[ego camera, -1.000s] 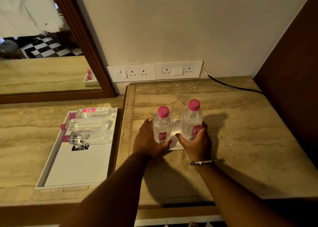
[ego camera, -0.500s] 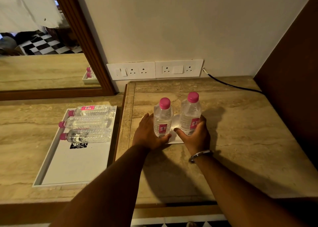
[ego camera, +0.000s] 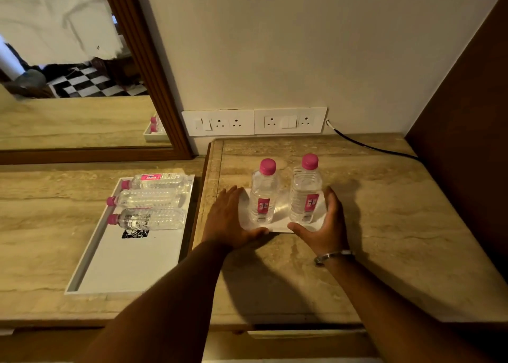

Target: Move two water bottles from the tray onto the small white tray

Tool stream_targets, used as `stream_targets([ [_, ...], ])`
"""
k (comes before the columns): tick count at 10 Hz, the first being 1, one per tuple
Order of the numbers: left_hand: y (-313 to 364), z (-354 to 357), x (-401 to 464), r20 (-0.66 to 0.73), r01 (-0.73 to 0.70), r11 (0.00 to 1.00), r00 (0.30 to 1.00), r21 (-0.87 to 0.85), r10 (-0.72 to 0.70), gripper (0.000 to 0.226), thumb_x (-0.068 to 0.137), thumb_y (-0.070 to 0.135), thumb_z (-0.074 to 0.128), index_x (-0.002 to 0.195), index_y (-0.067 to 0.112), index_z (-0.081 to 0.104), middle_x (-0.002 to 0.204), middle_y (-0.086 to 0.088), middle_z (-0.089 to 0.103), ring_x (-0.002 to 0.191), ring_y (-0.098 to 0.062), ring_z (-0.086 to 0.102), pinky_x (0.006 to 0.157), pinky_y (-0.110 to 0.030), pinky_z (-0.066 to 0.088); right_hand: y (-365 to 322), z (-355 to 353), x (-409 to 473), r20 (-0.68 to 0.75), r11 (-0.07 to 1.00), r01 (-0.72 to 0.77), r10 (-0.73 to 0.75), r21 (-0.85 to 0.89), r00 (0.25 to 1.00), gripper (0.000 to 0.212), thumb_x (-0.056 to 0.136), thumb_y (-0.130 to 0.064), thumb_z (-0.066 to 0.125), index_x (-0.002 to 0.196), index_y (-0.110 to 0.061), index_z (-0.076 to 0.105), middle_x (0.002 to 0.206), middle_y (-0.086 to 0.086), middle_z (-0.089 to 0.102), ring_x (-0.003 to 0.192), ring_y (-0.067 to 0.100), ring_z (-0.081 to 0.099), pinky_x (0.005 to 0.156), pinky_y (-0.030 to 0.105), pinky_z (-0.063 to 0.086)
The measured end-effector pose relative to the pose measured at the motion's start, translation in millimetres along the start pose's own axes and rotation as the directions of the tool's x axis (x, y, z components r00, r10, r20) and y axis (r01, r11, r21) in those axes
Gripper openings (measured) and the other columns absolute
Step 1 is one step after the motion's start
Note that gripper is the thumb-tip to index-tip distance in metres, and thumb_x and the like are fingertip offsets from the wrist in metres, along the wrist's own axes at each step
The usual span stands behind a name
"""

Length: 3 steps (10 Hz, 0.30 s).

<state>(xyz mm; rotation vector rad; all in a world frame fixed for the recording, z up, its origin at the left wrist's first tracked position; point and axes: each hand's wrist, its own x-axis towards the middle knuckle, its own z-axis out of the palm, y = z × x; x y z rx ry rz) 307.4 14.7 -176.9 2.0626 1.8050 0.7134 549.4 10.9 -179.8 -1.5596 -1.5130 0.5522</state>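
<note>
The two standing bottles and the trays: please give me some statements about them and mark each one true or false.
1. Both upright bottles, the left one and the right one, stand on the small white tray. True.
2. The large tray holds four bottles. False: three lie there on their sides, the nearest one by a black printed square.
3. The left hand grips the left bottle. False: it is open beside the small tray, apart from the bottle.
4. The upright bottles have pink caps. True.
5. The right hand wears a bracelet at the wrist. True.
6. The small tray sits on the lower counter by the mirror. False: it is on the raised counter under the sockets.
</note>
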Motion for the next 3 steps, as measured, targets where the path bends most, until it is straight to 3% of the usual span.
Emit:
stream_targets([
  [1, -9, -16, -16, -0.017, 0.054, 0.993, 0.999, 0.109, -0.052, 0.126, 0.062, 0.082, 0.079, 0.154, 0.012, 0.030, 0.161, -0.013, 0.034, 0.148, -0.035, 0.025, 0.123, -0.053, 0.016, 9, -26, -12, 0.047, 0.991, 0.109, -0.106, -0.076, 0.993, 0.118, 0.052, -0.041, 0.089, 0.146, -0.016, 0.023, 0.142, 0.017, 0.043, 0.126, 0.021, 0.038, 0.094, 0.038, 0.037],
  [2, -16, -39, -24, -0.002, 0.114, 0.977, 0.993, 0.180, -0.115, 0.135, 0.056, 0.094, 0.061, 0.158, 0.015, 0.021, 0.167, -0.010, 0.022, 0.153, -0.032, 0.012, 0.124, -0.057, 0.016, 15, -53, -11, 0.077, 0.967, 0.144, -0.131, -0.210, 0.988, 0.109, 0.060, -0.043, 0.084, 0.146, -0.013, 0.024, 0.142, 0.021, 0.043, 0.127, 0.030, 0.042, 0.095, 0.040, 0.037],
  [3, -10, -70, -19, -0.033, 0.086, 0.955, 0.996, 0.284, -0.080, 0.133, 0.064, 0.086, 0.072, 0.161, 0.019, 0.011, 0.169, -0.008, 0.012, 0.154, -0.029, 0.002, 0.124, -0.058, 0.008, -3, -83, 11, 0.121, 0.908, 0.194, -0.160, -0.370, 0.980, 0.097, 0.075, -0.052, 0.067, 0.149, -0.017, 0.016, 0.152, 0.020, 0.031, 0.138, 0.040, 0.029, 0.108, 0.054, 0.029],
])
